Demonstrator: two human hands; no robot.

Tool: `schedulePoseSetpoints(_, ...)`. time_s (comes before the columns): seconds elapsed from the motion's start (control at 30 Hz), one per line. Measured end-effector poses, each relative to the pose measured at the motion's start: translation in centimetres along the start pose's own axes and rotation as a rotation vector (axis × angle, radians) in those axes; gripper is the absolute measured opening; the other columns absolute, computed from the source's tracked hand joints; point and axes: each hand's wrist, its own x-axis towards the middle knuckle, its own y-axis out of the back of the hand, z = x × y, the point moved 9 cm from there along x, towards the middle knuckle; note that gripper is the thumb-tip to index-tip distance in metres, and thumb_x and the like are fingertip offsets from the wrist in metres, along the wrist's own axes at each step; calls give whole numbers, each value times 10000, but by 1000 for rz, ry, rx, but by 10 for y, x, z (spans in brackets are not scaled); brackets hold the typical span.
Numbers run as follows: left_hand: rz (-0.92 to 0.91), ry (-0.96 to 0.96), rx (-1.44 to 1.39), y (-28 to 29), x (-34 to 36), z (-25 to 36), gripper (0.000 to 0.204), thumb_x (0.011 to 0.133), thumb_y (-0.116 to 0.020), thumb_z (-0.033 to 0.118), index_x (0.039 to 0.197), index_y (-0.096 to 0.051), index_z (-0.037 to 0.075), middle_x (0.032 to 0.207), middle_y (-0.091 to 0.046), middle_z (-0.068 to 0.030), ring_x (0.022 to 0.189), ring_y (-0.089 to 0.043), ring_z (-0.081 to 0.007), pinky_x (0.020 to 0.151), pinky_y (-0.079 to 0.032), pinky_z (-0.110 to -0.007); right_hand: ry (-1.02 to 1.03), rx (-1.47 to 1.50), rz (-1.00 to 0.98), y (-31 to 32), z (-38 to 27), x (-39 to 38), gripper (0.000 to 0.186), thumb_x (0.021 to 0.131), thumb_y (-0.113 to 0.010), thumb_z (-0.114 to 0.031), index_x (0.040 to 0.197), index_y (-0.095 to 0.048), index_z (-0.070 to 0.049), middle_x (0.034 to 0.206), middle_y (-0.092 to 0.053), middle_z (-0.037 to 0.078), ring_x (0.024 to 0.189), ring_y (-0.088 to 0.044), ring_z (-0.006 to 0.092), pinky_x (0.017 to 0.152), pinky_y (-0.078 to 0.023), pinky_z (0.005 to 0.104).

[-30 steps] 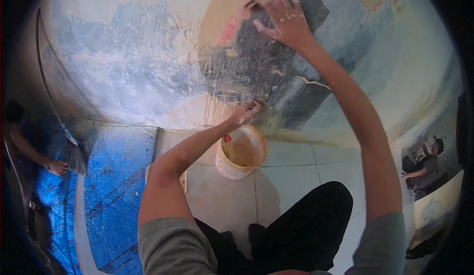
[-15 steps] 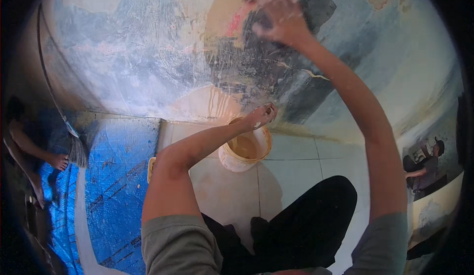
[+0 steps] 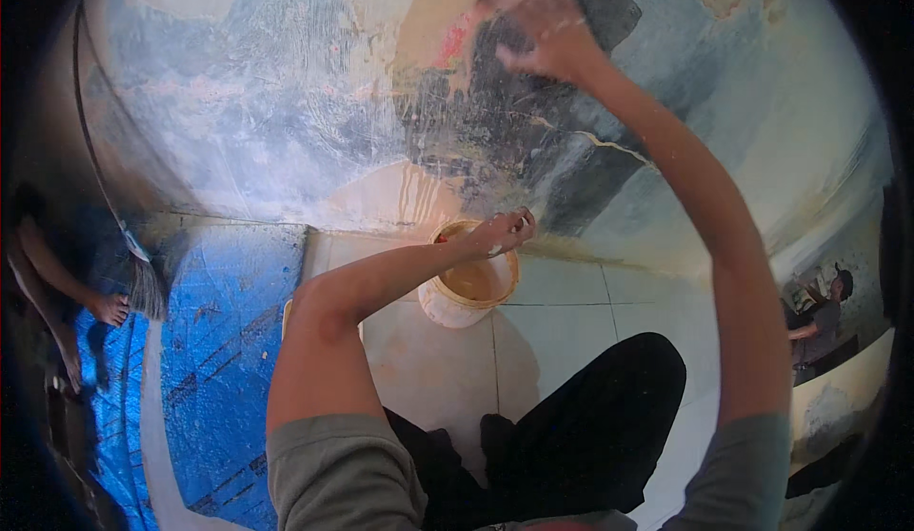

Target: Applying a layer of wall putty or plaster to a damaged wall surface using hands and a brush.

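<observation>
My right hand [image 3: 547, 21] is raised against the patchy wall [image 3: 286, 102], blurred by motion. Its fingers reach over something flat with a dark edge, which I cannot identify, and the thumb stands apart. My left hand [image 3: 505, 232] hovers by the far rim of a white bucket [image 3: 457, 316], fingers curled in and spotted with white. Whatever they may hold is hidden. Yellowish-brown liquid [image 3: 471, 281] shows inside the bucket, and my left forearm crosses over its rim.
A blue sheet [image 3: 228, 340] covers the floor on the left. There, a broom [image 3: 146, 288] leans on the wall near someone's bare foot [image 3: 109, 309]. Pale tiles [image 3: 419, 360] lie under the bucket. Another person [image 3: 819, 321] is at the far right.
My right hand has shifted slightly, staying at the upper part of the wall. My left hand stays near the bucket, moving only a little. The view has tilted slightly.
</observation>
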Motion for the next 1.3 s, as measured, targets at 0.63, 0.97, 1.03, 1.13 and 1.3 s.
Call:
schedulePoseSetpoints(0.63, -66, -33, 88, -7, -15, 24, 311, 884, -474, 344, 1040, -513, 78, 728, -601, -97, 693, -594, -236, 653, -454, -377, 132, 66, -295, -29, -32, -11, 515, 800, -554, -422, 1246, -493, -173, 1290, -474, 20, 1223, -421, 193, 1013, -299, 428)
schedulePoseSetpoints(0.97, -114, -1, 118, -10, -22, 24, 300, 898, -450, 334, 1055, -496, 82, 736, -605, -95, 695, -599, -231, 645, -444, -381, -174, -156, 9, -5, -16, -7, 487, 801, -568, -390, 1227, -510, -162, 1259, -506, 38, 1271, -389, 211, 1115, -208, 402)
schedulePoseSetpoints(1.03, -92, -14, 133, -9, -23, 29, 295, 899, -450, 330, 1051, -497, 81, 735, -608, -99, 691, -602, -240, 639, -443, -386, 116, -25, -207, -23, -59, -7, 502, 793, -583, -402, 1226, -507, -160, 1257, -505, 41, 1276, -384, 209, 1113, -202, 411)
schedulePoseSetpoints(1.13, -74, -14, 174, -7, -23, 32, 281, 902, -449, 318, 1049, -495, 83, 735, -611, -111, 686, -604, -261, 630, -443, -396, 448, 237, -425, -45, -101, -20, 526, 785, -592, -441, 1218, -505, -156, 1257, -503, 51, 1273, -387, 212, 1091, -231, 430)
schedulePoseSetpoints(1.3, -126, -87, 107, -11, -22, 35, 264, 906, -444, 296, 1070, -477, 92, 738, -608, -132, 694, -603, -288, 625, -443, -414, -198, -203, -16, -43, -24, -18, 534, 804, -540, -509, 1199, -517, -150, 1253, -508, 44, 1264, -396, 189, 1058, -255, 436)
